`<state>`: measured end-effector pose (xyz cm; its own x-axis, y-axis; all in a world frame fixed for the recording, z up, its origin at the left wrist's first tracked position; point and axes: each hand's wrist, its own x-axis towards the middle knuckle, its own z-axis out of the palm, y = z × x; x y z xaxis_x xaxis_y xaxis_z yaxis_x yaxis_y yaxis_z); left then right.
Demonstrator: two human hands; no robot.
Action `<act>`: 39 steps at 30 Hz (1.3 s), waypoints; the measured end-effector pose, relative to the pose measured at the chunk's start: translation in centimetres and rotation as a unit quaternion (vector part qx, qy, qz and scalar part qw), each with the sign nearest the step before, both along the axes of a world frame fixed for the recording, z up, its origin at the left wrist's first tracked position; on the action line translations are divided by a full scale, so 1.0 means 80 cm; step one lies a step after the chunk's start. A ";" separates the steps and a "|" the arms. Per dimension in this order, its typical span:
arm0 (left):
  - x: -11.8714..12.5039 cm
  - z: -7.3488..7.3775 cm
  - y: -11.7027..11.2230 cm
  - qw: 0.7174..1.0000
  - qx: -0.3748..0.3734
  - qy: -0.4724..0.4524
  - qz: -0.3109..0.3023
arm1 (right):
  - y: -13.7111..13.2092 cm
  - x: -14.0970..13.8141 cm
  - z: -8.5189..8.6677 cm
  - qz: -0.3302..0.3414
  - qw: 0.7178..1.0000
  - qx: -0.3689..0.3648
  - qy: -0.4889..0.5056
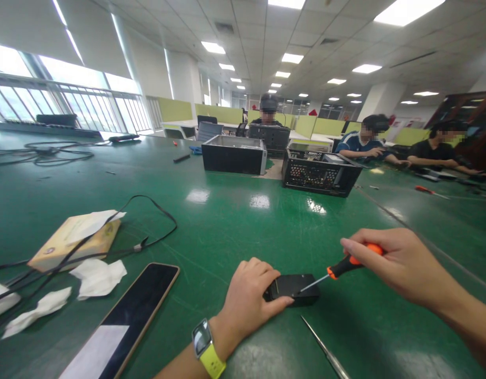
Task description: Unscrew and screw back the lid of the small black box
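Holding a metal-shafted screwdriver point(340, 268) against a black rectangular box point(289, 285).

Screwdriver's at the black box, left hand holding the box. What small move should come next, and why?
Probably straighten the screwdriver toward upright with the right hand before any turning: its shaft slants to the top of the black box, while the left hand grips the box's left end. Whether the tip sits in a screw is too small to tell.
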<state>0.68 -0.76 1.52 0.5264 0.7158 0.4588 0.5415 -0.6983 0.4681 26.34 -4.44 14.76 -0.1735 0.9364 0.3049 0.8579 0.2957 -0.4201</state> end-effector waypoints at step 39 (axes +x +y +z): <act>0.000 0.003 -0.001 1.000 0.007 0.012 0.001 | 0.000 -0.009 -0.005 0.063 0.997 0.005 -0.042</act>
<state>0.68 -0.82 1.74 0.5355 0.7105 0.4566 0.5535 -0.7036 0.4457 25.61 -4.44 14.37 -0.3143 0.9029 0.2931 0.8456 0.4066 -0.3459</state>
